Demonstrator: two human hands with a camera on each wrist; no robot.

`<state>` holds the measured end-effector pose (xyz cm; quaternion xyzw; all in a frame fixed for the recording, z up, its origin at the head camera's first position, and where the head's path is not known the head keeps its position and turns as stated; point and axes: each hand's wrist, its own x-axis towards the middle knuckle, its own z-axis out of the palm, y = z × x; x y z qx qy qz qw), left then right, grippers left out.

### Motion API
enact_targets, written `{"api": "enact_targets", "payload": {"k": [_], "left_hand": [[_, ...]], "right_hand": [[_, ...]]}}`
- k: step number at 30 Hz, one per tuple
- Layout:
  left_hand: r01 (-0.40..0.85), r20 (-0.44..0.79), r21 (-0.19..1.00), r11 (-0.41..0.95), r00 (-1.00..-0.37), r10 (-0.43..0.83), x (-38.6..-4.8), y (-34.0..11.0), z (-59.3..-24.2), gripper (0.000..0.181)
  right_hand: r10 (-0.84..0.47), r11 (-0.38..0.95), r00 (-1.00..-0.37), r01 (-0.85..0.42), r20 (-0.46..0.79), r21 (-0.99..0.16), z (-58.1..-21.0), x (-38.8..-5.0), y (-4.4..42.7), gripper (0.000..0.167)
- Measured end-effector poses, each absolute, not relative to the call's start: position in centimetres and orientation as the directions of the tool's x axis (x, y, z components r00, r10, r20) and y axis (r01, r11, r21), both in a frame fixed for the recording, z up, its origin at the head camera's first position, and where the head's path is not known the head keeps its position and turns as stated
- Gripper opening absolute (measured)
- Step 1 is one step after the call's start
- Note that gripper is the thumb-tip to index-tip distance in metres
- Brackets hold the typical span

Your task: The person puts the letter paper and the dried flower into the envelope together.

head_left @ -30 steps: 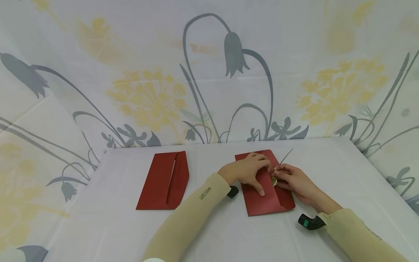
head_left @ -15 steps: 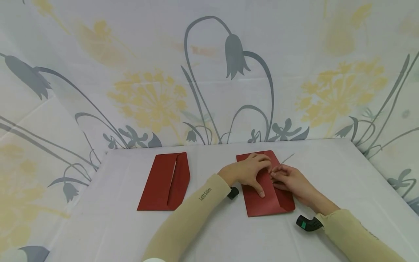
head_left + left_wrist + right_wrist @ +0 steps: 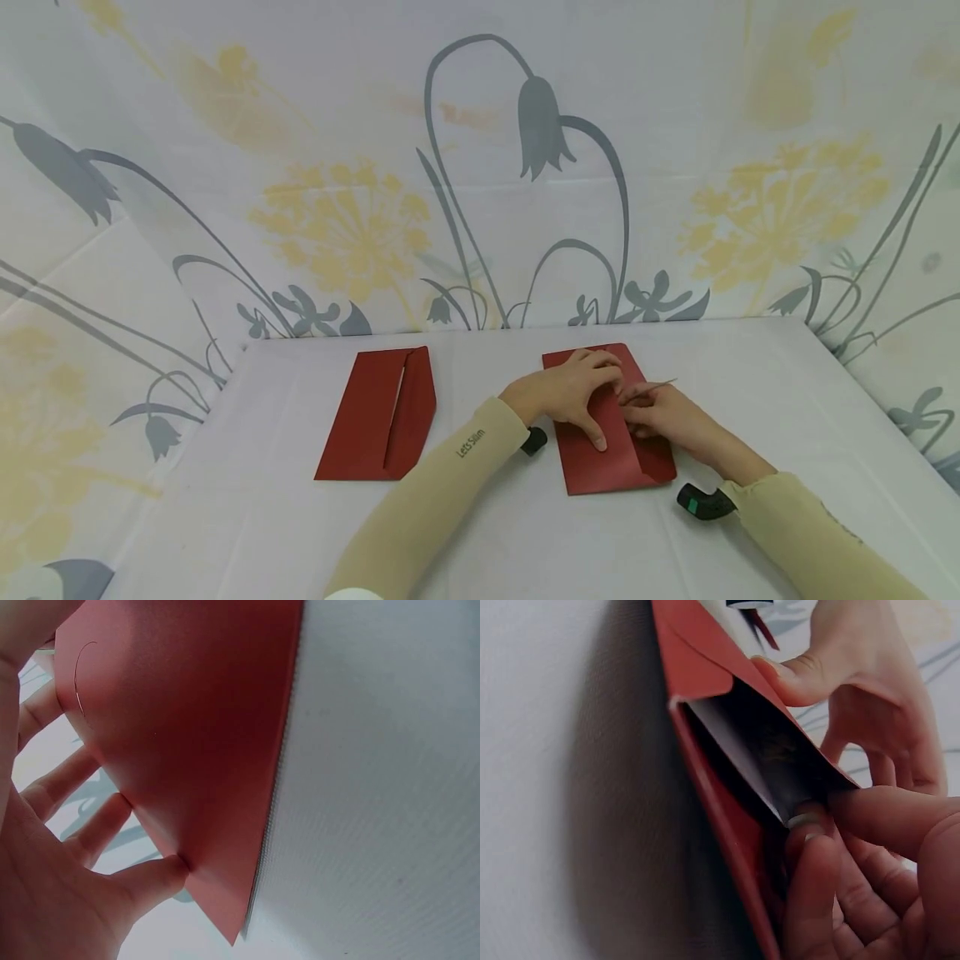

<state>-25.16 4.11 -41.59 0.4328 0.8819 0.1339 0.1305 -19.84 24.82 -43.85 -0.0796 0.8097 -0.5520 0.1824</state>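
Note:
A red envelope (image 3: 600,475) lies under my left hand (image 3: 562,393), whose fingers are spread across it; in the left wrist view the fingertips touch the envelope's edge. My right hand (image 3: 675,414) is at the opening on the envelope's right side. It pinches a thin-stemmed piece, and the slender stem (image 3: 662,384) sticks out to the right above the knuckles. Its gold end is hidden in the head view. In the right wrist view the fingers (image 3: 814,885) reach into the gaping pocket, where a pale edge (image 3: 739,761) and a faint gold pattern (image 3: 776,742) show.
A second red envelope (image 3: 363,417), its flap side up, lies to the left on the white tabletop (image 3: 247,517). Black wrist cameras sit at my left wrist (image 3: 534,441) and right wrist (image 3: 703,502). A flower-printed cloth (image 3: 480,208) hangs behind the table.
The gold end, visible a second ago at my right fingertips, has gone from sight at the envelope's opening. The stem has tipped from steep to nearly level. My left hand stays put.

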Motion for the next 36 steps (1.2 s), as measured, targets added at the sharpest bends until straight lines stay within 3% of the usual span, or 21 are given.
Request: {"api": "enact_targets", "payload": {"k": [4, 8, 11, 18, 27, 36], "left_hand": [[0.729, -0.113, 0.355, 0.585, -0.588, 0.801, -25.2, 4.0, -41.6, 0.07], [0.725, -0.114, 0.365, 0.584, -0.588, 0.801, -25.2, 3.8, -41.6, 0.07], [0.717, -0.12, 0.357, 0.598, -0.6, 0.791, -25.1, 3.5, -41.7, 0.07], [0.725, -0.107, 0.369, 0.581, -0.588, 0.801, -24.9, 3.9, -41.8, 0.07], [0.726, -0.116, 0.358, 0.587, -0.589, 0.8, -25.0, 4.2, -41.4, 0.071], [0.728, -0.107, 0.357, 0.585, -0.59, 0.8, -25.0, 4.1, -41.4, 0.071]], "right_hand": [[-0.359, 0.223, -0.908, 0.141, -0.215, -0.965, -44.1, -19.9, 25.9, 0.036], [-0.397, 0.016, -0.901, 0.182, -0.173, -0.983, -44.7, -20.0, 26.6, 0.022], [-0.434, -0.046, -0.891, 0.168, -0.132, -0.985, -45.1, -20.1, 26.5, 0.015], [-0.46, -0.052, -0.886, 0.092, -0.058, -0.994, -45.6, -19.7, 27.1, 0.021], [-0.425, -0.07, -0.901, 0.124, -0.083, -0.99, -45.2, -19.7, 27.2, 0.013], [-0.316, 0.131, -0.934, 0.13, -0.166, -0.983, -44.6, -20.4, 25.9, 0.034]]}}
